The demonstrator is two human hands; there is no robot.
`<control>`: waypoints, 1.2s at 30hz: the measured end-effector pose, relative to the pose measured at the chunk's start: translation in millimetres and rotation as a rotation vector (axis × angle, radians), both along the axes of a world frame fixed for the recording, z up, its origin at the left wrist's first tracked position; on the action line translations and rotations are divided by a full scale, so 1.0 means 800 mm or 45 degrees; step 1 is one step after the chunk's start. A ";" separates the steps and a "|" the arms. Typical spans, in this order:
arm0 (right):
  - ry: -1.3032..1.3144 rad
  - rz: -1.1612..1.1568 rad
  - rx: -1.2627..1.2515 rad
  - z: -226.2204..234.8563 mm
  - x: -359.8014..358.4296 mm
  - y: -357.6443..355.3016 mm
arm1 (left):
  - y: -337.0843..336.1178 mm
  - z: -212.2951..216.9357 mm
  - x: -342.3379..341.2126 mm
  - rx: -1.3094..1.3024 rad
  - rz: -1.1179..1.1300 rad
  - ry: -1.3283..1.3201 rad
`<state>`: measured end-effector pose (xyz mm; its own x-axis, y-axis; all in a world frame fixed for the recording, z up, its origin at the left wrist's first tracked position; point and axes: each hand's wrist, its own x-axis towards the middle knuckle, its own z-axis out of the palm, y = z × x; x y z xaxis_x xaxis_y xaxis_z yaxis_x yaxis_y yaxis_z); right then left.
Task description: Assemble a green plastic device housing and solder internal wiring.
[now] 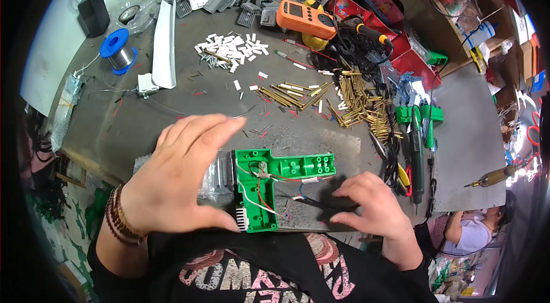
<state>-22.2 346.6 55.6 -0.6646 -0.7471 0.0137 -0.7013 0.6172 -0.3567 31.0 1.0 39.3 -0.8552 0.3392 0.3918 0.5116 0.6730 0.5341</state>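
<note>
Grey workbench [172, 125]: green plastic housing [269, 180] is flanked by the spread left hand [177, 183]; black tweezers [321, 203] are pinched by the right hand [372, 208].

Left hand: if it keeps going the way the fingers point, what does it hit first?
The left hand points up and right. Past its fingertips is bare tabletop, then probably the loose brass pins. Hand height above the table is unclear.

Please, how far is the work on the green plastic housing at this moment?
Done: red and white wires already lie inside the open green housing. In hand: the left hand hovers flat over its left end, and the right hand holds a dark tool near the loose wire ends. Left: no cover is on, and many brass pins and white pieces lie unused.
</note>
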 end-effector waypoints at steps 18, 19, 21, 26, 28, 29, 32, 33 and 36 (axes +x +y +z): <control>0.205 0.110 -0.123 0.001 -0.064 0.002 | -0.034 -0.030 -0.037 0.339 0.128 -0.294; 0.137 -0.094 -0.192 0.010 -0.085 0.011 | -0.024 -0.033 -0.050 0.049 0.194 -0.124; -0.082 -0.461 -0.554 0.020 -0.149 0.026 | -0.016 -0.032 -0.062 -0.245 0.258 0.062; -0.223 -0.745 -1.025 -0.004 -0.269 -0.006 | -0.012 -0.029 -0.060 0.055 0.164 0.074; -0.152 -0.627 -0.985 -0.016 -0.292 -0.036 | -0.010 -0.019 -0.034 0.155 0.130 0.074; -0.031 -0.523 -0.970 -0.018 -0.307 -0.040 | -0.006 -0.012 -0.021 0.252 0.132 0.047; 0.083 -0.575 -0.956 -0.009 -0.324 -0.047 | -0.005 -0.005 -0.002 0.369 0.115 0.011; 0.313 -0.454 -0.980 0.000 -0.316 -0.042 | -0.001 -0.004 0.001 0.461 0.059 0.004; 0.360 -0.112 -1.384 0.029 -0.254 -0.066 | 0.008 0.002 0.020 0.555 0.059 -0.087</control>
